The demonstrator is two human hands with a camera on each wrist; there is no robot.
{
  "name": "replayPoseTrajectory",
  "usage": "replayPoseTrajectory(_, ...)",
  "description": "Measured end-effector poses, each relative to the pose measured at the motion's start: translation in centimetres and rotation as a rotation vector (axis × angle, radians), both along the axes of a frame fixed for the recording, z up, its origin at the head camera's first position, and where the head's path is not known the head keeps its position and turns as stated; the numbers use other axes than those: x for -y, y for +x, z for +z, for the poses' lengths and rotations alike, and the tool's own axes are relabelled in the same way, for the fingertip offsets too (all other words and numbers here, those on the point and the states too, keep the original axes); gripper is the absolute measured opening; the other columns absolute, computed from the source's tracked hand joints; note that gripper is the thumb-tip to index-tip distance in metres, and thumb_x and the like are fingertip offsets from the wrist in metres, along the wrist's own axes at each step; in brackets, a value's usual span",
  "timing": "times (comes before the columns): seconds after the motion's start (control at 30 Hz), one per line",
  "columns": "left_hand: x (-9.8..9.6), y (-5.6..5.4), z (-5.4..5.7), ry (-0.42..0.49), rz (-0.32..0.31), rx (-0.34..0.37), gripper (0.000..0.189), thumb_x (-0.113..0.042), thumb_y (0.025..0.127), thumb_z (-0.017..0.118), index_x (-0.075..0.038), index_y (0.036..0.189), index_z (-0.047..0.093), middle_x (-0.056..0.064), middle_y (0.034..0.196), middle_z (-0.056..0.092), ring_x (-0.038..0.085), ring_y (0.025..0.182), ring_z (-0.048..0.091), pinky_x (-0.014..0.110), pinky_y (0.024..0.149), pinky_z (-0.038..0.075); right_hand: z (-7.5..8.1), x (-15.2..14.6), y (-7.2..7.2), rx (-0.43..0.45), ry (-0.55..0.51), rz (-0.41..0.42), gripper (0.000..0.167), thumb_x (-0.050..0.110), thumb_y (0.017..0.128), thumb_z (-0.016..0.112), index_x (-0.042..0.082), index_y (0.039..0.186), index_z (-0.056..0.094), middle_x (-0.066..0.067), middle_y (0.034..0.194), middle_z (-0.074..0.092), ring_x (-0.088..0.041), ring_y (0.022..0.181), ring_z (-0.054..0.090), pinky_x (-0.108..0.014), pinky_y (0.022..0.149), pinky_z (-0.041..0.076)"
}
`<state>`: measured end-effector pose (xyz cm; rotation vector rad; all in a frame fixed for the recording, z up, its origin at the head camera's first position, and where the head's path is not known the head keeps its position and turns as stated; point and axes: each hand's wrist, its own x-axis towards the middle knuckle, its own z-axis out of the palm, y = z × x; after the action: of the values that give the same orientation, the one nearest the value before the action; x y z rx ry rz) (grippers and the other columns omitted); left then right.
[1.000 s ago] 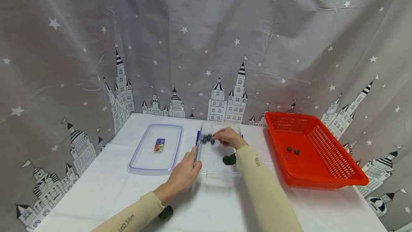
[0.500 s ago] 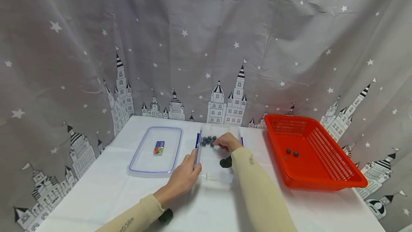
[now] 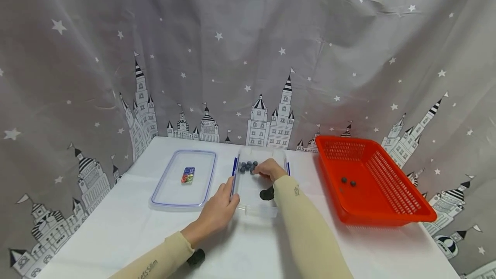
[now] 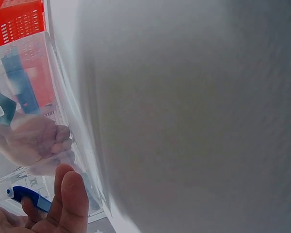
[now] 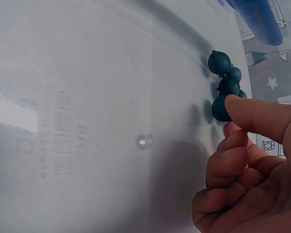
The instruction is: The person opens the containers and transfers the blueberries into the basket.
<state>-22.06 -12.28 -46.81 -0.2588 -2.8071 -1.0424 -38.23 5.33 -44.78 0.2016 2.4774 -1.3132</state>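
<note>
A clear plastic food container (image 3: 255,193) with blue side clasps stands in the middle of the table. My left hand (image 3: 218,205) grips its left wall near a blue clasp (image 4: 36,198), thumb toward the near end. Reaching into the container, my right hand (image 3: 270,169) pinches a dark blueberry (image 5: 220,108) between thumb and forefinger, low over the floor. Several more blueberries (image 3: 248,165) cluster against it toward the far left corner. Through the clear wall, the left wrist view also shows the right hand's curled fingers (image 4: 60,145).
On the left lies a clear lid (image 3: 164,190) with a blue seal and a colourful label (image 3: 188,175). A red perforated basket (image 3: 372,203) stands at the right with two blueberries (image 3: 348,181) inside. Behind the white table (image 3: 116,227) hangs a grey castle-print curtain (image 3: 248,33).
My right hand has shifted slightly toward me inside the container, among the blueberries. The left hand keeps its hold on the wall. The head view has moved a little.
</note>
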Motion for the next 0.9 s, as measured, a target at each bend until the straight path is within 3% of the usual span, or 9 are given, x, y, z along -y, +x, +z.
replayPoseTrajectory(0.33,0.2,-0.1,0.0,-0.006,0.002,0.006,0.062,-0.032,0.104,0.041,-0.006,0.159,0.027,0.012,0.119,0.056,0.017,0.07,0.049,0.032,0.061,0.04,-0.3,0.4,-0.2,0.002,-0.017,-0.006,0.033,0.009,0.081,0.079,0.012,0.059,0.055,0.002,0.054,0.045,-0.012,0.051,0.04,-0.025,0.051,0.035)
replayPoseTrajectory(0.53,0.2,0.0,-0.1,0.001,-0.001,0.008,0.062,-0.032,0.105,0.042,-0.006,0.159,0.027,0.012,0.118,0.055,0.016,0.069,0.049,0.031,0.059,0.04,-0.9,0.9,-0.5,-0.024,0.009,-0.019,0.04,0.011,0.08,0.081,0.013,0.055,0.049,0.003,0.049,0.039,-0.012,0.048,0.035,-0.026,0.048,0.031)
replayPoseTrajectory(0.9,0.1,0.1,0.2,-0.002,-0.008,-0.004,0.062,-0.031,0.105,0.043,-0.004,0.158,0.027,0.013,0.121,0.055,0.016,0.07,0.049,0.032,0.061,0.041,-1.1,1.5,-0.9,-0.063,0.087,-0.043,0.038,0.013,0.078,0.083,0.011,0.057,0.051,0.003,0.047,0.039,-0.013,0.047,0.038,-0.027,0.049,0.034)
